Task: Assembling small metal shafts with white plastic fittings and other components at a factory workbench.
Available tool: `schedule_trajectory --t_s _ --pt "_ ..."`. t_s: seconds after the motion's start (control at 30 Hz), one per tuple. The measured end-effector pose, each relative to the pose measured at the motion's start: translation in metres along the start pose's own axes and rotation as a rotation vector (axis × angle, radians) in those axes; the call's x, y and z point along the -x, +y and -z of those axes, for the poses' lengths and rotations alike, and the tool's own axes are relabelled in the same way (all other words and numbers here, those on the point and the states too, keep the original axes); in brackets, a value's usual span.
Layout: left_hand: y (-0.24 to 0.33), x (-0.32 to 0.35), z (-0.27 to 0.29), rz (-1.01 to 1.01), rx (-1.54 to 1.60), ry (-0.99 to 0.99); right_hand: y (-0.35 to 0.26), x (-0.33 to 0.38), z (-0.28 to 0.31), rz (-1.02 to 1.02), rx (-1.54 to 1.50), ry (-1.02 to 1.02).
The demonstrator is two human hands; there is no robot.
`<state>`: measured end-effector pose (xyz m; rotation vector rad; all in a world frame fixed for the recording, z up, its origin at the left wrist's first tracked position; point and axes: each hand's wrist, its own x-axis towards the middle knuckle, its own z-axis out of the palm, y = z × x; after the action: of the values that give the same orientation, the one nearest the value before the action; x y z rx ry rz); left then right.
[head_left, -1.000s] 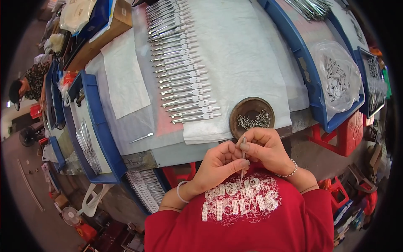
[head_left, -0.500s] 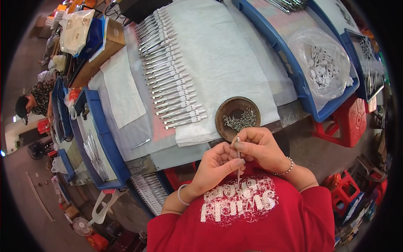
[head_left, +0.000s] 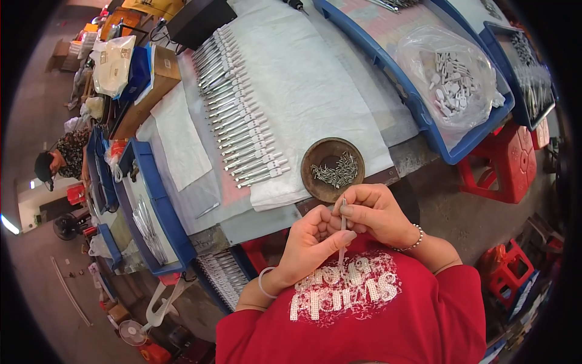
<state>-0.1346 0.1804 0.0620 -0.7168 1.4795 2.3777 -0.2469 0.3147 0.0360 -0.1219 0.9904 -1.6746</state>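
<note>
Both my hands are closed on a slim metal rod (head_left: 344, 225), held upright in front of my chest. My left hand (head_left: 310, 241) pinches its lower part between thumb and fingers. Higher up, my right hand (head_left: 376, 210) grips it near the tip, and its fingers partly hide the rod. Just beyond them stands a round brown bowl (head_left: 324, 146) with small metal pins (head_left: 341, 172) in it. To the left of the bowl, a long row of metal rods with white plastic pieces (head_left: 247, 124) lies side by side on a white cloth (head_left: 303, 91).
On the right, a blue tray (head_left: 418, 112) holds a clear bag of white plastic pieces (head_left: 454, 85). A red stool (head_left: 506, 164) stands below it. Another blue tray (head_left: 160, 206) with thin metal rods is at the left, where a person (head_left: 63, 158) works farther off.
The view has shifted slightly, so the bowl and trays appear moved. My hands keep nearly the same grip on the rod.
</note>
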Motion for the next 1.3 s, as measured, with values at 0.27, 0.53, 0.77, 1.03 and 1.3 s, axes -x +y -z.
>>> schedule_trajectory --t_s 0.27,0.53,0.77,1.03,1.3 --pt "0.000 -0.002 -0.005 0.023 0.030 -0.001 0.000 0.004 0.003 0.021 -0.021 0.004" --pt "-0.007 -0.005 0.000 -0.058 0.183 -0.007 -0.001 0.004 0.009 0.181 -0.040 0.084" --pt "-0.012 -0.012 0.007 -0.188 0.625 0.039 -0.009 0.016 0.014 0.303 0.245 -0.018" --pt "-0.010 0.002 0.011 -0.368 0.439 0.232 -0.121 0.035 0.091 0.823 1.238 0.452" --pt "-0.014 0.010 0.009 -0.363 0.411 0.091 -0.167 -0.016 0.162 0.541 1.828 0.340"
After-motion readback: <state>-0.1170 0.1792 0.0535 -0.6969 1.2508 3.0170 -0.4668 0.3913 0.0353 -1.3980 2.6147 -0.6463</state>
